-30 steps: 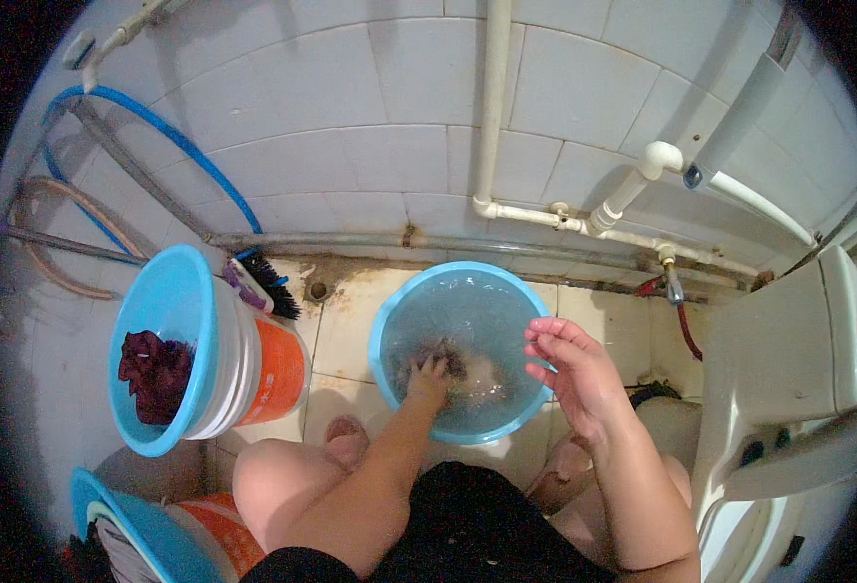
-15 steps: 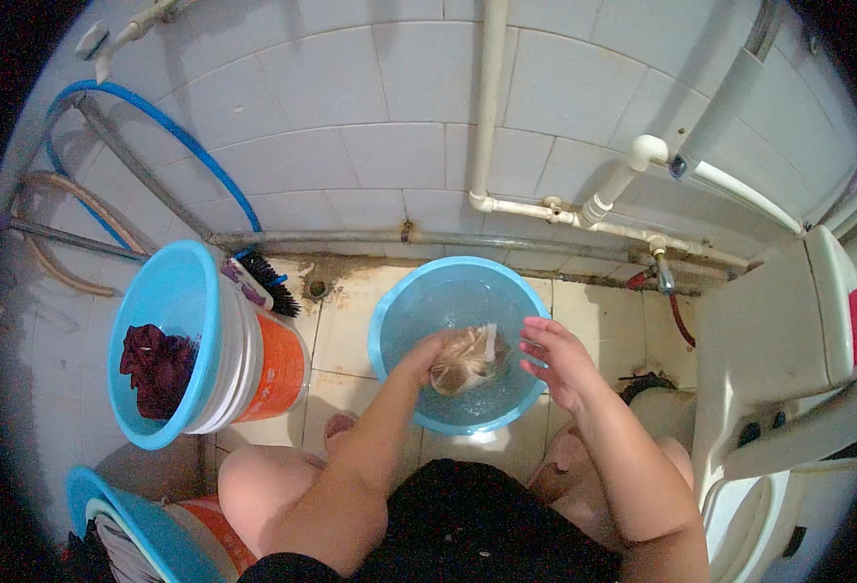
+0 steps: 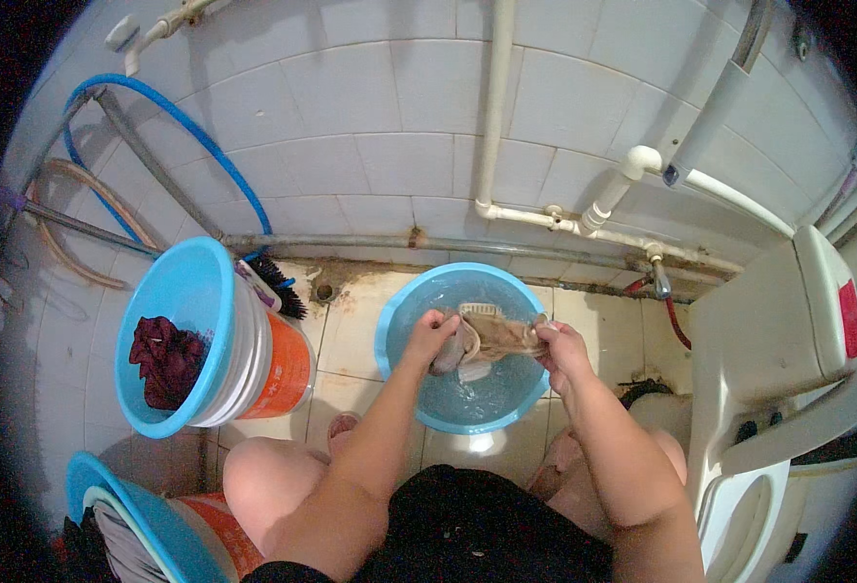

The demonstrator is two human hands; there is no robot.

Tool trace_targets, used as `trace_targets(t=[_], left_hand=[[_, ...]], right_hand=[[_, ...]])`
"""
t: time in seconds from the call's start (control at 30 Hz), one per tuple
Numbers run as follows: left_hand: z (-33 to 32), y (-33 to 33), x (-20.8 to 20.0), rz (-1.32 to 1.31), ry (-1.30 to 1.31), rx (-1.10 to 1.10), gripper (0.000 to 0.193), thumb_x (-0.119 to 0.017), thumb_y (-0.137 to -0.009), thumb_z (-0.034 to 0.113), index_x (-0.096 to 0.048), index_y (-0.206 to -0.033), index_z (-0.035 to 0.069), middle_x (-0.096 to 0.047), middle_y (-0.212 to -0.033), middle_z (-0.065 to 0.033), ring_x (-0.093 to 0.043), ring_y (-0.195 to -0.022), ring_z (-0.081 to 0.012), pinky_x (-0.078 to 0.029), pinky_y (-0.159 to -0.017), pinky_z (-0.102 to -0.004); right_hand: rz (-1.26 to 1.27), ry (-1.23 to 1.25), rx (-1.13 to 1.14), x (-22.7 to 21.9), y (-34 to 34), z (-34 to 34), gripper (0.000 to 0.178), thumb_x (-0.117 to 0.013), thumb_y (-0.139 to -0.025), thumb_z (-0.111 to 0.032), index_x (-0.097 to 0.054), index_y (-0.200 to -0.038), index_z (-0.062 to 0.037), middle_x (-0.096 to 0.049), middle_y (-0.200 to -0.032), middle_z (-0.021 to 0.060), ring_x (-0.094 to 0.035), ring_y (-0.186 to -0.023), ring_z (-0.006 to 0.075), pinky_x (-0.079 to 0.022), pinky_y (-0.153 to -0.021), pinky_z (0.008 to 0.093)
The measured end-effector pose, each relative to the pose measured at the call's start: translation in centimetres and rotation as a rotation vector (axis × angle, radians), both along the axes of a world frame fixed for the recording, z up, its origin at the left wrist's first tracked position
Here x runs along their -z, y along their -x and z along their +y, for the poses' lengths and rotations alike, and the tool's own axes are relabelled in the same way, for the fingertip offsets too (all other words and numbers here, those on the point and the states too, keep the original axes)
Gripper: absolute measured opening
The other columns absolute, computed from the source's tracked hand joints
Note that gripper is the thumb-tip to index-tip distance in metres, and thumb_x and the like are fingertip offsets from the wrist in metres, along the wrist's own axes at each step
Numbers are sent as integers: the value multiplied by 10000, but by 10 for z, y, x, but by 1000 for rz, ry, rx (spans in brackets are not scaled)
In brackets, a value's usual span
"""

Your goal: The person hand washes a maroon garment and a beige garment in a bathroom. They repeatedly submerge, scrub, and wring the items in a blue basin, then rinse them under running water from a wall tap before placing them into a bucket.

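A wet beige cloth item (image 3: 501, 336) is stretched sideways over a light blue basin (image 3: 386, 342) of water on the floor in front of me. My left hand (image 3: 429, 338) pinches its left end, where a loop of fabric hangs toward the water. At the other end, near the basin's right rim, my right hand (image 3: 563, 352) grips it between thumb and fingers. White patches show along the cloth's far and near edges; I cannot make out what they are. The exact kind of garment does not show.
On the left a blue basin (image 3: 222, 321) with dark red cloth (image 3: 168, 361) is propped on a white-and-orange bucket (image 3: 287, 364). A black-bristled brush (image 3: 278, 284) lies behind it. Another blue basin (image 3: 135, 520) stands lower left. Pipes (image 3: 351, 243) line the wall; a toilet (image 3: 758, 340) is at right.
My right hand, open and empty before, has closed on the right end of the beige cloth. The bunched cloth is now spread between both hands. The view has shifted slightly.
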State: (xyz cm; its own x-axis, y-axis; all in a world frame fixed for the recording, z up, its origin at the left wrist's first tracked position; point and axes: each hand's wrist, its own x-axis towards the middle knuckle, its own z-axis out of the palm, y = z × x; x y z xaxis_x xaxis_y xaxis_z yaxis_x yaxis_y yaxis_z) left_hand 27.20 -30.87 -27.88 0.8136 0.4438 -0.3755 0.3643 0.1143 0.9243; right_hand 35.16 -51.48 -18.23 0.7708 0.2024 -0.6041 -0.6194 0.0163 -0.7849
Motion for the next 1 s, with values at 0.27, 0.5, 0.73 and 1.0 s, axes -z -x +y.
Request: trace_targets(t=[0.27,0.5,0.73,1.0], left_hand=[[11,16,26,206,-928,115,287,-639,-752,274,-626,-1012,152,-574,-983,-60,-508,-938,-271,-407,-813,-409],[-25,53,109,534,-1306,745,262,-526,-804,236,-636,-1036,183,-509,-1217,-51,-412,-1171,-247,-263,-995,-460],[-16,23,67,496,-484,274,333,-465,-829,261,-595,-1069,71,-584,-1112,-120,-537,-1035,-304,-304,-964,-423],[-43,-1,-112,-126,298,-61,316,-404,-881,260,-561,-975,3,-606,-921,-123,-579,-898,-265,-430,-834,-375]], right_hand=[[54,89,-38,-17,10,2,283,-561,-797,-126,-498,-1072,-115,-525,-908,8,-452,-841,128,-355,-732,290],[88,-53,-341,-58,34,19,261,-530,-832,-160,-518,-1092,-136,-515,-1043,-28,-446,-994,120,-340,-848,301],[120,-2,-298,-18,22,9,250,-508,-856,-212,-508,-1101,-164,-505,-1057,-18,-423,-1016,145,-339,-860,345],[125,-94,-171,-29,32,18,298,-424,-881,-294,-491,-1104,-109,-547,-1016,71,-503,-919,220,-400,-770,387]])
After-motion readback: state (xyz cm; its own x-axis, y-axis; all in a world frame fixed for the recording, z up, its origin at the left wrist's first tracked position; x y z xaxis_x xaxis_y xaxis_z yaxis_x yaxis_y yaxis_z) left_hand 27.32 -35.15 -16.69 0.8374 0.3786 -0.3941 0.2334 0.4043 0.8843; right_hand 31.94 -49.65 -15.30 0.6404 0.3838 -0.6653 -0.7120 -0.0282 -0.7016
